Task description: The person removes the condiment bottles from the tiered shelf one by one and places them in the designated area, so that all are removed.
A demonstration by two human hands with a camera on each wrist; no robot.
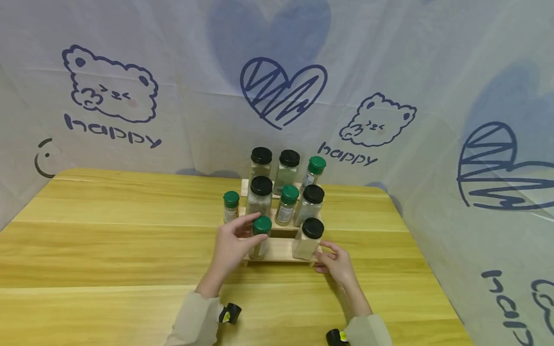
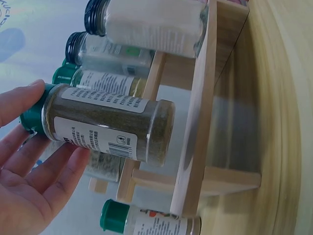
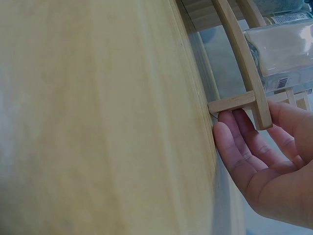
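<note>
My left hand (image 1: 231,242) pinches the green cap of a spice jar (image 2: 102,120) between thumb and fingers. Dark ground spice fills this jar, and its base hangs close over the left part of the bottom shelf of a stepped wooden spice rack (image 1: 281,251). With my right hand (image 1: 338,265) I grip the rack's front right end, thumb over the shelf and fingers under it beside the leg (image 3: 234,102). A black-capped jar of pale powder (image 1: 305,244) stands on the same shelf, right next to that hand.
Several black- and green-capped jars (image 1: 284,210) fill the two upper tiers. Left of the rack stands another green-capped jar (image 1: 231,206). The wooden table (image 1: 130,250) reaches back to a printed cloth (image 1: 195,72).
</note>
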